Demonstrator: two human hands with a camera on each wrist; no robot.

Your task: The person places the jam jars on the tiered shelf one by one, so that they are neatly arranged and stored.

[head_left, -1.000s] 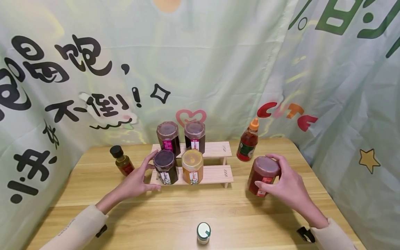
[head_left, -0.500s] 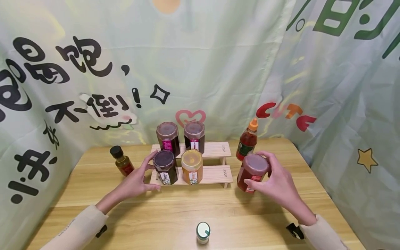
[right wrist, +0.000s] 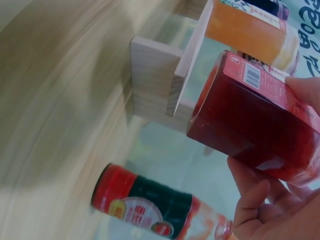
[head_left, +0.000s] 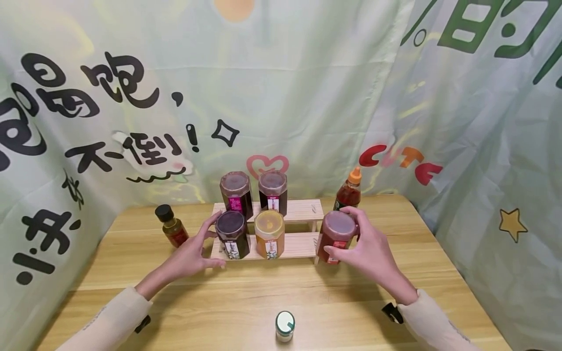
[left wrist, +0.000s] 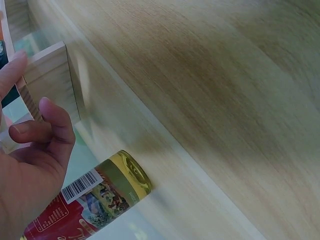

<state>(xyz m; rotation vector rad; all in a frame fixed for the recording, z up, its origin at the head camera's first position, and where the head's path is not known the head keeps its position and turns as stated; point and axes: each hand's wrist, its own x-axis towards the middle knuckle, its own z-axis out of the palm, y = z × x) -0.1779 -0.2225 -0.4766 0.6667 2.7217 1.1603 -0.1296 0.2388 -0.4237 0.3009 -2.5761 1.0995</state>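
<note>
My right hand (head_left: 371,256) grips a faceted jar of dark red contents (head_left: 334,233) near its lid, thumb in front. That jar overlaps the right end of the two-tier wooden rack (head_left: 298,243) in the head view; in the right wrist view its base is raised beside the lower shelf. At the rack's left end, my left hand (head_left: 190,256) holds the lower shelf, thumb at the front edge. On this shelf stand a dark jar (head_left: 231,234) and an amber jar (head_left: 270,234). Two dark jars, one left (head_left: 235,192) and one right (head_left: 273,192), stand on the upper shelf.
A black-capped bottle (head_left: 171,225) stands left of the rack, close to my left hand. Behind the held jar is a red sauce bottle (head_left: 348,194) with an orange tip. A small white-topped shaker (head_left: 285,325) stands near the table's front. Printed cloth (head_left: 307,97) hangs behind.
My right hand has carried the red jar leftward and slightly up, from the open table at right to the rack's right end. My left hand has stayed at the rack.
</note>
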